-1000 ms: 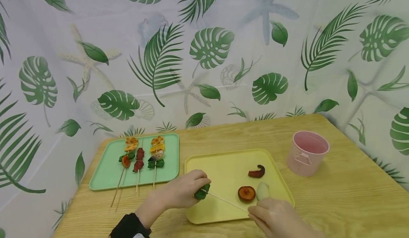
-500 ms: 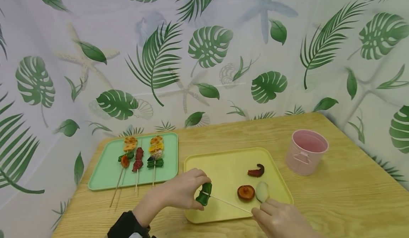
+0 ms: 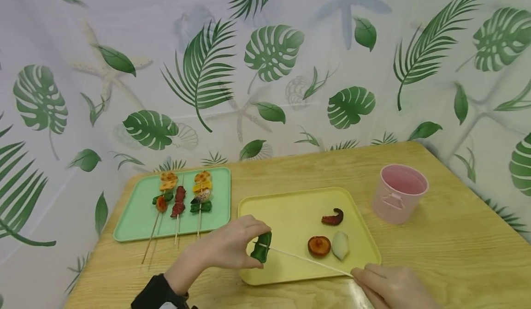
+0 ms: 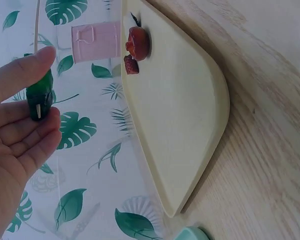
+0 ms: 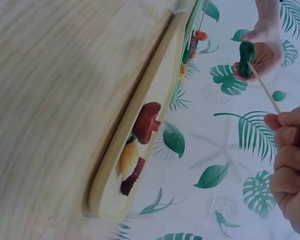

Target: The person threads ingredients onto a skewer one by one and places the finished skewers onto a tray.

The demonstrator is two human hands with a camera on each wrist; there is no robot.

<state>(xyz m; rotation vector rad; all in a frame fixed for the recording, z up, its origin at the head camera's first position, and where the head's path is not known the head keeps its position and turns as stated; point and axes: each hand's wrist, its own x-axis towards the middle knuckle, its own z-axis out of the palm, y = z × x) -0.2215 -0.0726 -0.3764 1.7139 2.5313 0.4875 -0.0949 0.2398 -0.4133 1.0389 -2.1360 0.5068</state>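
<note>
My left hand (image 3: 232, 244) pinches a green pepper piece (image 3: 262, 246) between thumb and fingers, over the left part of the yellow tray (image 3: 286, 212). A thin wooden skewer (image 3: 309, 259) runs through the pepper, and its tip pokes out on the far left side. Towards the tray's front right corner, my right hand (image 3: 392, 283) grips the skewer's other end, fingers curled round it in the right wrist view. On the tray lie a brown mushroom (image 3: 319, 246), a pale onion-like piece (image 3: 340, 245) and a dark red curled tentacle piece (image 3: 333, 217).
At the left, a green tray (image 3: 138, 216) bears three filled skewers, among them one with red meat pieces (image 3: 179, 201); their sticks reach past its front edge. A pink bucket (image 3: 400, 193) stands right of the yellow tray. Behind the wooden table (image 3: 452, 235) hangs a leaf-patterned cloth (image 3: 307, 60).
The right hand has moved right, away from the pepper, leaving more bare skewer between the hands and uncovering the pale piece. The pepper has turned in the left fingers, and the skewer tip now shows beyond it.
</note>
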